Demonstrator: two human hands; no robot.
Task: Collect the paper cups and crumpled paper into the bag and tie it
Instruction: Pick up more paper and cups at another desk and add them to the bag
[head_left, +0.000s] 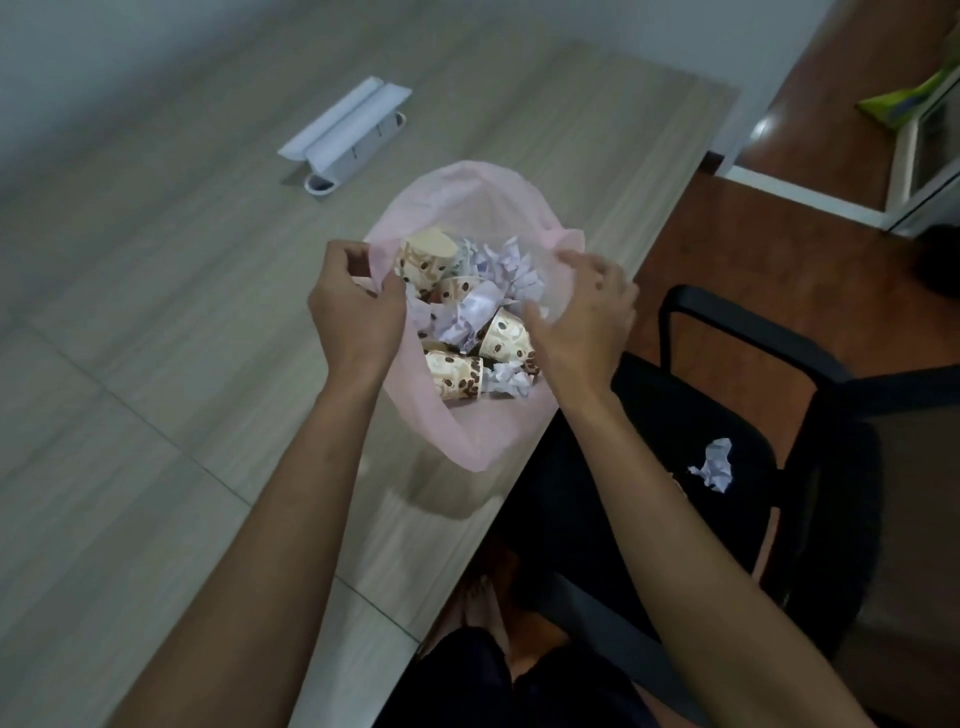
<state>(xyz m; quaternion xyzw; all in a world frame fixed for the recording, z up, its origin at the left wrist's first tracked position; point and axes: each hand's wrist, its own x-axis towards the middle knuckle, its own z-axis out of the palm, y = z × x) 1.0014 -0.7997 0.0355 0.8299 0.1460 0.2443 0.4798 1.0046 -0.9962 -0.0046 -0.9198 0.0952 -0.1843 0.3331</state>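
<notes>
Now both hands (358, 306) (582, 312) pinch the pink bag's (467, 208) open rim.

one pink bag (470, 431), four paper cups (457, 379) visible inside, one crumpled paper (714, 464) on one chair (810, 358), two hands (358, 312)

Office; wood-grain desk (156, 260), cable grommet (319, 184), black armchair (753, 332)

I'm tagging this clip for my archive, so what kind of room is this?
Probably an office or study room. A long wood-grain desk has a built-in cable port with a flip-up lid, and a black armchair is pulled up to its edge on a reddish-brown floor.
</notes>
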